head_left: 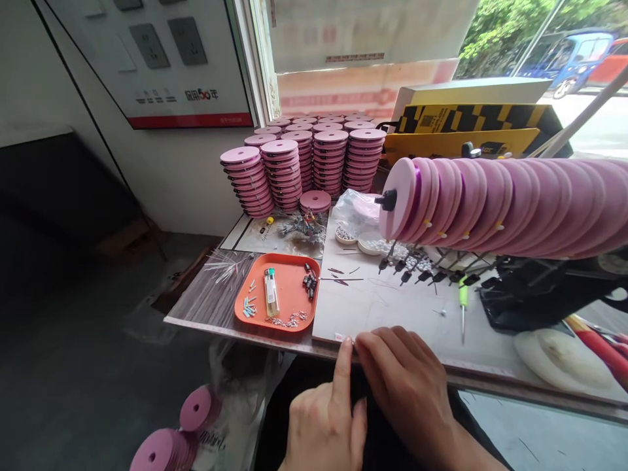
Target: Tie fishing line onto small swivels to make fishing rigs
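A wood-grain table [206,304] stands by a window, seen from above by the person working at it. On the right, a long row of pink spools [505,203] lies threaded side by side on a rod above the table. At the back, against the window, stand several neat stacks of spools [304,163] of the same pink. A white board [392,307] lies flat on the table, its near edge right at the table's front edge. Just to its left sits an orange tray [289,288] holding a lighter [271,292] and scattered small parts. A green screwdriver [462,301] lies on the board towards the right.

Both hands meet at the board's near edge. The right hand [407,379] comes in from the right with its fingers [387,347] bent and tips down on the edge; whether they pinch anything cannot be told. The left hand [324,418] is just beside it, touching it, with its index finger [343,366] stretched straight to the board's edge and the other fingers folded under. Nothing shows in its grasp.
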Available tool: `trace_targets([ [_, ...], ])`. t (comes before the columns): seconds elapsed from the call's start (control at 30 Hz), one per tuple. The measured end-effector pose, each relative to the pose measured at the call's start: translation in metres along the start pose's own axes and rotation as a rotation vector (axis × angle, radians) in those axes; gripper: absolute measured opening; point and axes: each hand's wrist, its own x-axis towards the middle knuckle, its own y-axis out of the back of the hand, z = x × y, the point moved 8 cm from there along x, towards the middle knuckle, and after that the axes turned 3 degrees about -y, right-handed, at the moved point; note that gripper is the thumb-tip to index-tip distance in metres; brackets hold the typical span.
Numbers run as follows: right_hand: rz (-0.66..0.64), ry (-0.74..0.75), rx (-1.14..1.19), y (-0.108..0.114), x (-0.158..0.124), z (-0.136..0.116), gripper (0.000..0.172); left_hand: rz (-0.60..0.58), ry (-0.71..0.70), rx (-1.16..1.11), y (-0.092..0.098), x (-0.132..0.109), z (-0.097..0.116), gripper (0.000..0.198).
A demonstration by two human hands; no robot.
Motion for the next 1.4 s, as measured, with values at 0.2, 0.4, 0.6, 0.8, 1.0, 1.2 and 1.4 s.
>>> trace_targets([
  [0.2, -0.051, 0.044, -0.004, -0.003, -0.001, 0.000, 0.026, 0.007, -0.014, 0.195, 0.002, -0.002, -0.002, 0.060],
  [0.4, -0.066, 0.087, 0.012, -0.003, -0.002, -0.001, 0.026, 0.018, -0.011, 0.203, -0.003, -0.006, -0.003, 0.062],
  [0.6, -0.103, 0.075, 0.000, -0.009, -0.004, 0.001, 0.024, 0.029, -0.035, 0.305, 0.001, -0.004, 0.001, 0.059],
  [0.8, -0.092, 0.184, -0.049, 0.008, -0.003, 0.005, 0.025, 0.019, -0.071, 0.454, 0.005, 0.000, 0.005, 0.066],
  [1.0, -0.045, 0.228, -0.080, 0.032, -0.010, 0.025, 0.025, -0.002, -0.099, 0.480, 0.003, 0.001, 0.008, 0.072],
  [1.2, -0.047, 0.210, -0.083, 0.030, -0.016, 0.033, 0.022, 0.017, -0.103, 0.477, 0.002, 0.001, 0.012, 0.077],
  [1.4, -0.076, 0.215, -0.040, 0.026, -0.018, 0.034, 0.017, 0.011, -0.101, 0.478, 0.001, 0.002, 0.013, 0.078],
])
